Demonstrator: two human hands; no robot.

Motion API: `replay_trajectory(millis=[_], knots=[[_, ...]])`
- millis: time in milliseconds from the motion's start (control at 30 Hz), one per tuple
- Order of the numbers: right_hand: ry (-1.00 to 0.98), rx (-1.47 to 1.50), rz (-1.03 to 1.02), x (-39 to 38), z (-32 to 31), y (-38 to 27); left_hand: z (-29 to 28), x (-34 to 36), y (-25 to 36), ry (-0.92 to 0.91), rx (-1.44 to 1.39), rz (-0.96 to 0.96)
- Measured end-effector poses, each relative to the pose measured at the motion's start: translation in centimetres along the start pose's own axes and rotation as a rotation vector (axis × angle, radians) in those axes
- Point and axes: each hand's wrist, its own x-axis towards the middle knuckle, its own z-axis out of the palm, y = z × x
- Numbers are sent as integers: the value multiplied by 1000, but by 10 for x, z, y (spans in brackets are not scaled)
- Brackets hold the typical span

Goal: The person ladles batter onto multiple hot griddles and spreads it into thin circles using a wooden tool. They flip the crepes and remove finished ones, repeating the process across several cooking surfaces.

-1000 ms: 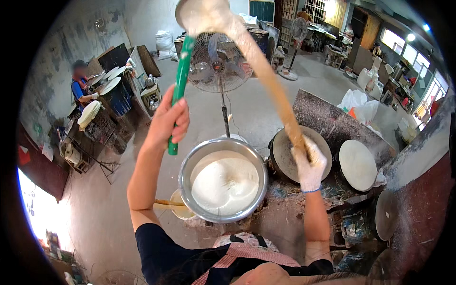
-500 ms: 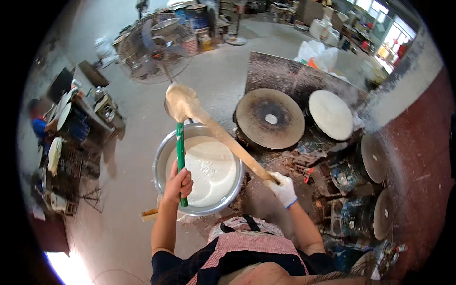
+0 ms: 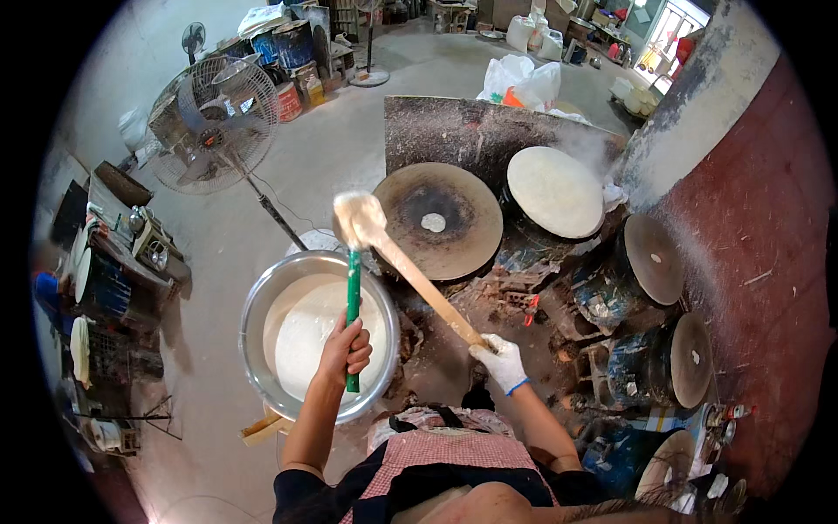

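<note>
My bare left hand point(image 3: 345, 354) is wrapped round the green handle point(image 3: 353, 288) of a tool, held upright over the basin's right side. Its head is hidden at the paddle's blade. My right hand point(image 3: 502, 360), in a white glove, grips the end of a long wooden paddle point(image 3: 428, 295). The paddle slants up to the left, and its batter-coated blade meets the top of the green handle by the bare round griddle point(image 3: 406, 196). Below stands a wide metal basin point(image 3: 250, 341) holding pale batter point(image 3: 310, 332).
A second griddle carries a white round sheet point(image 3: 554, 192), with steam rising. More drum stoves with round plates point(image 3: 653, 259) line the right side by a red wall. A dark board point(image 3: 428, 127) stands behind the griddles. A large fan point(image 3: 209, 138) is at the far left.
My view has swung right, so the basin and griddles sit further left. The paddle blade and green-handled tool have moved from above the basin's far rim toward the bare griddle's left edge.
</note>
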Motion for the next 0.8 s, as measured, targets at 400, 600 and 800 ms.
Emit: replay_trajectory(millis=[400, 600, 800], knots=[[164, -533, 47, 45, -186, 118, 56, 155, -36, -198, -663, -222], [164, -131, -367, 152, -170, 68, 99, 248, -18, 261, 326, 105], [-15, -577, -162, 220, -104, 44, 53, 327, -44, 630, 1159, 325]])
